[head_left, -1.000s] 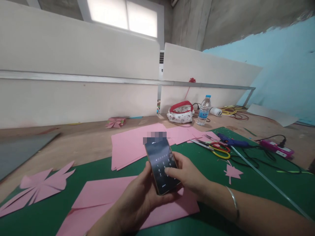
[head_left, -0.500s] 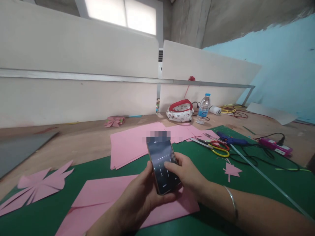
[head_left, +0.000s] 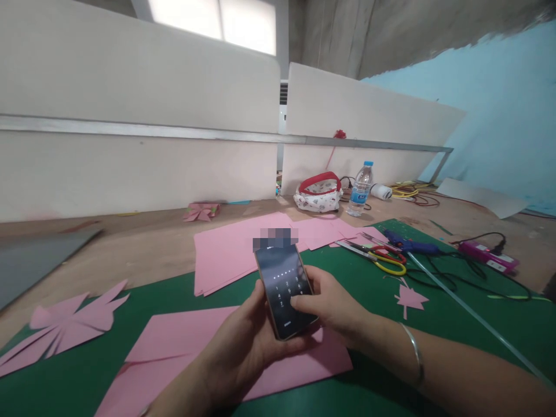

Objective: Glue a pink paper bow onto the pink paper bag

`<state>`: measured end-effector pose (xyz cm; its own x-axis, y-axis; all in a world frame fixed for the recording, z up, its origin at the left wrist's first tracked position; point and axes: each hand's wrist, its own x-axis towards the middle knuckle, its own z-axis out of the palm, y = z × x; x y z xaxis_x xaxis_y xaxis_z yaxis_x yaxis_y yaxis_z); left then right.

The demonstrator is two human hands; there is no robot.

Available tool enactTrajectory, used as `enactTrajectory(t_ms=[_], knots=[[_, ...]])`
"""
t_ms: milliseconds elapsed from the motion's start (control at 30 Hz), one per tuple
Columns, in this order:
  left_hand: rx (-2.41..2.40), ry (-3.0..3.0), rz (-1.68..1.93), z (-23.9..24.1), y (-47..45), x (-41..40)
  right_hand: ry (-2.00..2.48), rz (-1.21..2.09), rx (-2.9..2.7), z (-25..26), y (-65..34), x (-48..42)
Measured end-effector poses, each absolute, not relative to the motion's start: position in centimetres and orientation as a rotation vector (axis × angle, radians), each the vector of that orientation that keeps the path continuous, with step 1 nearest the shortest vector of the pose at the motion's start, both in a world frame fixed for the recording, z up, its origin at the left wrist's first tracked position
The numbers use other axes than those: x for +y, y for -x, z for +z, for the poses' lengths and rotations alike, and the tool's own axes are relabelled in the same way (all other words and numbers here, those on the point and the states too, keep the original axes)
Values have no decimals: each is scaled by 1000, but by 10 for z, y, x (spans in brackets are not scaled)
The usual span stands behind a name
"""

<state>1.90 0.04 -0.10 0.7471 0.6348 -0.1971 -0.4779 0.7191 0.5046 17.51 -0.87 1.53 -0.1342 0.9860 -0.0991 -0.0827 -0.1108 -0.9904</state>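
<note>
A dark smartphone [head_left: 284, 286] with a keypad on its screen is held upright over the green mat [head_left: 356, 278]. My left hand [head_left: 243, 344] wraps round its lower left side from below. My right hand [head_left: 332, 304] grips its right edge, with the thumb touching the screen. A silver bangle [head_left: 414, 353] is on the right wrist. A folded pink sheet [head_left: 174, 347] lies under both hands.
A stack of pink paper sheets [head_left: 234, 249] lies ahead. A cut pink paper shape [head_left: 65, 327] is at the left. Scissors [head_left: 382, 258], a blue glue gun [head_left: 408, 246], a pink power strip [head_left: 489, 258], a bottle [head_left: 361, 188] and a pouch [head_left: 318, 194] sit to the right.
The phone stays in both hands with the right thumb shifting slightly on the screen. The view has tilted a little.
</note>
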Motion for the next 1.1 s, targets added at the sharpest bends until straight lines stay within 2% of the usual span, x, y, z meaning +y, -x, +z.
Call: enactTrajectory(t_ms=[133,333,633,1100], knots=[[362,-453,646,-1,-20,0,1182,1399,-1214,15,-175,-9],[412,-488,599,-4,-16,4,1017,1535,-1114,21,-177,-7],[387,-492,611,0,-18,2,1083,1707,-1071,38,-181,-6],[403,-460,600,2,-19,1,1069,1666,-1190,27,-184,-2]])
